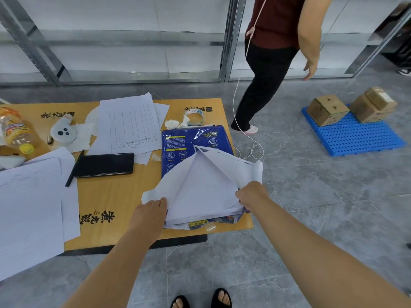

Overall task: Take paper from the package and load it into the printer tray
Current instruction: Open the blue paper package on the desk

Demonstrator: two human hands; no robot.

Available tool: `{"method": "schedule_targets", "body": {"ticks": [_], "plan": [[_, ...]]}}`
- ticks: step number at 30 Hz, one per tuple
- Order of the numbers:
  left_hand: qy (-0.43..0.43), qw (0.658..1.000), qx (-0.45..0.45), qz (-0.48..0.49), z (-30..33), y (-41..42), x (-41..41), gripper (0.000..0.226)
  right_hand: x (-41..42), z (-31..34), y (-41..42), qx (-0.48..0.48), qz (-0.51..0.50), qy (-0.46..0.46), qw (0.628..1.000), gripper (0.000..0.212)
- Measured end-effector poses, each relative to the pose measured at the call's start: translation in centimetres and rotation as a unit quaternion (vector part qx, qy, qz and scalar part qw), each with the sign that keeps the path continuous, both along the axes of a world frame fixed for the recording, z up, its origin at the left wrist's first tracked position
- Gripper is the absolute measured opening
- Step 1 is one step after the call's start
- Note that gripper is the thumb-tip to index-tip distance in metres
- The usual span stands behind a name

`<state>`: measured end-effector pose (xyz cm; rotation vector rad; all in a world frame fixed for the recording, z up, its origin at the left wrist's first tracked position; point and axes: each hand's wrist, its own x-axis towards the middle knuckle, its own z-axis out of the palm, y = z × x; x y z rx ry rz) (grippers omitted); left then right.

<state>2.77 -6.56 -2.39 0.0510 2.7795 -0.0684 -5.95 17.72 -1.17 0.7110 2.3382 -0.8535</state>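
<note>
Bare forearms, no sleeves; black open-toe sandals (201,299) on both feet.

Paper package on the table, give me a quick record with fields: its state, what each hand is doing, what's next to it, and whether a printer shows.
package: blue paper package, wrapper torn open, at table's right end
paper: white ream exposed, still inside
left hand: gripping the left wrapper flap
right hand: gripping the right flap
beside it: black phone, printed forms, tape roll
printer: not in view

Black phone (104,164) on wooden table (106,196), pen (72,174), tape roll (194,117), 2 cardboard boxes (327,110)
</note>
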Motion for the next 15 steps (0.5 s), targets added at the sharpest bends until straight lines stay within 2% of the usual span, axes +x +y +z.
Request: {"method": "schedule_targets", "body": {"ticks": [2,4,7,8,10,12,15], "plan": [[-0.007,1.0,0.009,0.006,0.3,0.0,0.1,0.048,-0.1,0.1,-0.4,-0.093,-0.092,-0.021,0.991,0.008],[-0.023,0.998,0.034,0.046,0.5,0.3,0.2,0.042,-0.2,0.1,-0.7,-0.176,-0.174,-0.044,0.968,0.019],[-0.032,0.991,0.071,0.108,0.8,0.6,0.1,0.029,0.0,0.6,-0.8,-0.234,-0.222,-0.066,0.944,0.008],[-0.036,0.987,0.084,0.129,1.0,0.7,0.0,0.026,0.2,0.9,-0.7,-0.245,-0.228,-0.071,0.94,0.013],[-0.051,0.979,0.103,0.167,1.5,1.1,-0.3,0.029,0.5,1.8,-0.4,-0.269,-0.218,-0.071,0.935,0.01],[-0.076,0.956,0.156,0.237,1.3,1.2,-0.5,0.035,0.8,2.7,0.0,-0.288,-0.221,-0.077,0.929,0.019],[-0.08,0.872,0.285,0.39,1.8,1.1,-1.0,0.034,1.4,4.2,0.5,-0.308,-0.207,-0.081,0.925,0.016]]}}
